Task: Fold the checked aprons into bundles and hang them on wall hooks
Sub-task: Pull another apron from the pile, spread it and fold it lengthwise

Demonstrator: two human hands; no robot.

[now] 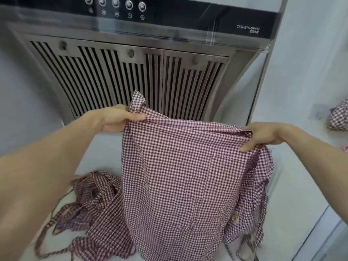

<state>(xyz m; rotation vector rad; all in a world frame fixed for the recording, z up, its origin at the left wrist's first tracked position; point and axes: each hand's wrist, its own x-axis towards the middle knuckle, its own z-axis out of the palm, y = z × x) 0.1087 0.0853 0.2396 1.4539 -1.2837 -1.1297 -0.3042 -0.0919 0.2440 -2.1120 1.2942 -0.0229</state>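
A maroon-and-white checked apron (180,176) hangs stretched between my two hands above a white counter. My left hand (116,117) pinches its top left corner, with a tuft of cloth sticking up above the fingers. My right hand (263,135) grips the top right corner, and a ruffled edge trails down below it. The apron's lower part and its straps (90,202) lie crumpled on the counter at the lower left. A second checked bundle (339,115) shows at the right edge against the wall.
A steel range hood (131,72) with slotted filters and a black button panel (116,6) fills the upper half, close behind the apron. The white counter (293,194) runs under the cloth. A pale wall (310,63) stands at the right.
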